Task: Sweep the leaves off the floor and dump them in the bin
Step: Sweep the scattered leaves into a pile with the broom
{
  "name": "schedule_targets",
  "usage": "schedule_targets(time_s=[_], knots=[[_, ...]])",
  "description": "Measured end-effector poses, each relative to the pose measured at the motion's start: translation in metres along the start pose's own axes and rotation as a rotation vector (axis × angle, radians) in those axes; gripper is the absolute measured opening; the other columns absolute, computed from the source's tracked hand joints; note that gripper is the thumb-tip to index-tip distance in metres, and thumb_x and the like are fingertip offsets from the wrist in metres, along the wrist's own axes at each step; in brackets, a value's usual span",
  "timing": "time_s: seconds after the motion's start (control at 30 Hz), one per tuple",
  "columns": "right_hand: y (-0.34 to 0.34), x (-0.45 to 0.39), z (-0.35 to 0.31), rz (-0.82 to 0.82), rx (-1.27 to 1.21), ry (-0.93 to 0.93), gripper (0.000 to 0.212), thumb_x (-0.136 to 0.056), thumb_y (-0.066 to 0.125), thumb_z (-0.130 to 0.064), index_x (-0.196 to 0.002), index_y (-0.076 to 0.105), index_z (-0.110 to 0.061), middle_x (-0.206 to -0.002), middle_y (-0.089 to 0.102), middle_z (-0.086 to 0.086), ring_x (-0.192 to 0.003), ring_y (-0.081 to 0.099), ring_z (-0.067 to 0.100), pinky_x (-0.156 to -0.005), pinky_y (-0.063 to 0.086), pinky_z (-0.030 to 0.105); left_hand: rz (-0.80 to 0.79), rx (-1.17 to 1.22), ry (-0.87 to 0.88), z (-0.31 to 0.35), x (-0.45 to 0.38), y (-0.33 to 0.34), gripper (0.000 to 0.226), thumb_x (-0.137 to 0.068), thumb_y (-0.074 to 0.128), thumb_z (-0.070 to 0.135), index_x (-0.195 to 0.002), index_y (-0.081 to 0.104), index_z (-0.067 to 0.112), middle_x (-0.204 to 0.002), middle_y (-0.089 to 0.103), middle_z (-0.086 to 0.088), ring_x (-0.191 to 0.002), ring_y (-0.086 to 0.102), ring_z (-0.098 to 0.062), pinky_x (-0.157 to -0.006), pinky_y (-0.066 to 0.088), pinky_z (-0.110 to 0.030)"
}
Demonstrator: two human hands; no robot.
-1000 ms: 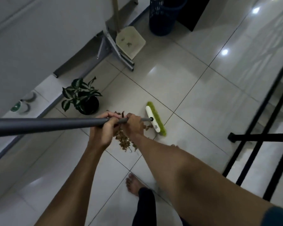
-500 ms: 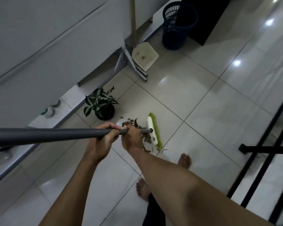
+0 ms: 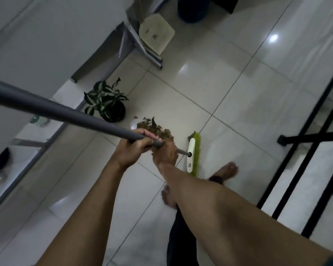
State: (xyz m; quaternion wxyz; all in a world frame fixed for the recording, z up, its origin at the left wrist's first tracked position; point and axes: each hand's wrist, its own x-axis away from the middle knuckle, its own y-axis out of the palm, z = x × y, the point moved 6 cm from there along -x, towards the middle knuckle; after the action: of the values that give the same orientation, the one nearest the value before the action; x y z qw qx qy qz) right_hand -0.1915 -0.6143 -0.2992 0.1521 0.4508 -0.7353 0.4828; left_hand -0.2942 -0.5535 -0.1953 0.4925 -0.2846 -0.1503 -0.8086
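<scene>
A broom with a long grey handle and a white head with green bristles rests its bristles on the tiled floor. My left hand grips the handle higher up; my right hand grips it lower, close to the head. A pile of dry brown leaves lies on the floor just left of the broom head, partly hidden behind my hands. A cream dustpan leans at the back, with a few leaf bits on it. The dark blue bin stands at the top edge, cut off.
A potted plant stands left of the leaf pile by the wall ledge. Grey metal legs sit beside the dustpan. Black railings run along the right. My bare feet are just behind the broom head.
The broom head has swung back to the right and nearer my feet, away from the leaf pile. The view has tilted, so the bin sits higher in frame. Both hands keep their grip.
</scene>
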Motion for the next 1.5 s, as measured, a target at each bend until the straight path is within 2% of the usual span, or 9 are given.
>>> schedule_targets(time_s=[0.2, 0.33, 0.47, 0.7, 0.93, 1.17, 1.3, 1.4, 1.5], knots=[[0.029, 0.007, -0.033, -0.002, 0.017, -0.071, 0.028, -0.106, 0.048, -0.031, -0.114, 0.067, -0.01, -0.112, 0.07, 0.021, -0.108, 0.067, 0.04, -0.09, 0.055, 0.043, 0.074, -0.004, -0.021, 0.006, 0.001, -0.04, 0.034, -0.091, 0.054, -0.005, -0.073, 0.071, 0.018, -0.104, 0.069, -0.015, -0.104, 0.066, -0.02, -0.086, 0.058, -0.028], [0.047, 0.024, -0.062, -0.025, -0.028, -0.121, 0.029, -0.107, 0.045, -0.03, -0.117, 0.064, -0.01, -0.116, 0.068, 0.024, -0.109, 0.065, 0.041, -0.091, 0.053, 0.043, 0.091, -0.115, 0.025, 0.023, 0.013, -0.067, 0.021, -0.093, 0.055, 0.001, -0.085, 0.071, 0.012, -0.109, 0.068, -0.019, -0.108, 0.065, -0.024, -0.089, 0.057, -0.031], [0.047, 0.041, -0.081, -0.03, -0.079, -0.15, 0.028, -0.107, 0.046, -0.032, -0.116, 0.064, -0.013, -0.117, 0.068, 0.021, -0.109, 0.064, 0.04, -0.09, 0.051, 0.04, 0.086, -0.166, 0.087, 0.041, 0.03, -0.075, 0.019, -0.093, 0.057, 0.005, -0.085, 0.07, 0.016, -0.104, 0.069, -0.013, -0.106, 0.066, -0.023, -0.081, 0.059, -0.023], [0.003, 0.091, -0.117, -0.067, 0.059, -0.262, 0.027, -0.107, 0.044, -0.028, -0.117, 0.065, -0.014, -0.119, 0.068, 0.017, -0.111, 0.066, 0.036, -0.092, 0.051, 0.04, 0.147, -0.147, 0.143, 0.088, 0.081, -0.083, 0.02, -0.083, 0.062, 0.015, -0.072, 0.074, 0.027, -0.092, 0.073, -0.011, -0.099, 0.068, -0.029, -0.088, 0.06, -0.041], [-0.018, 0.155, -0.155, -0.146, 0.236, -0.462, 0.033, -0.108, 0.041, -0.029, -0.116, 0.068, -0.011, -0.116, 0.071, 0.019, -0.11, 0.068, 0.037, -0.09, 0.056, 0.044, 0.298, -0.025, 0.224, 0.11, 0.15, -0.111, 0.03, -0.092, 0.06, 0.001, -0.074, 0.073, 0.021, -0.091, 0.073, -0.005, -0.097, 0.071, -0.023, -0.074, 0.06, -0.024], [0.015, 0.147, -0.19, -0.308, 0.298, -0.666, 0.015, -0.103, 0.047, -0.014, -0.117, 0.052, -0.013, -0.117, 0.066, 0.02, -0.111, 0.063, 0.04, -0.085, 0.049, 0.041, 0.467, -0.086, 0.247, 0.115, 0.154, -0.146, 0.012, -0.076, 0.065, 0.023, -0.083, 0.073, 0.028, -0.101, 0.074, 0.002, -0.106, 0.067, -0.022, -0.096, 0.054, -0.049], [0.049, 0.108, -0.203, -0.387, 0.196, -0.644, 0.011, -0.103, 0.042, -0.016, -0.108, 0.051, -0.018, -0.107, 0.064, 0.018, -0.1, 0.061, 0.039, -0.072, 0.034, 0.036, 0.482, -0.138, 0.271, 0.107, 0.116, -0.155, 0.02, -0.086, 0.064, 0.012, -0.082, 0.074, 0.028, -0.101, 0.074, 0.014, -0.105, 0.066, -0.001, -0.096, 0.051, -0.032], [0.07, 0.073, -0.203, -0.375, 0.109, -0.583, 0.013, -0.102, 0.039, -0.023, -0.092, 0.045, -0.03, -0.09, 0.058, 0.007, -0.082, 0.054, 0.031, -0.068, 0.034, 0.036, 0.485, -0.167, 0.273, 0.102, 0.08, -0.157, 0.031, -0.086, 0.064, 0.002, -0.079, 0.075, 0.029, -0.099, 0.075, 0.012, -0.103, 0.066, 0.004, -0.087, 0.046, -0.016], [0.082, 0.048, -0.205, -0.35, 0.058, -0.601, 0.012, -0.099, 0.04, -0.025, -0.095, 0.05, -0.029, -0.087, 0.061, 0.009, -0.086, 0.058, 0.036, -0.069, 0.04, 0.041, 0.477, -0.188, 0.263, 0.101, 0.049, -0.155, 0.027, -0.085, 0.065, 0.003, -0.079, 0.075, 0.027, -0.097, 0.075, 0.012, -0.098, 0.065, 0.01, -0.08, 0.044, -0.002]])
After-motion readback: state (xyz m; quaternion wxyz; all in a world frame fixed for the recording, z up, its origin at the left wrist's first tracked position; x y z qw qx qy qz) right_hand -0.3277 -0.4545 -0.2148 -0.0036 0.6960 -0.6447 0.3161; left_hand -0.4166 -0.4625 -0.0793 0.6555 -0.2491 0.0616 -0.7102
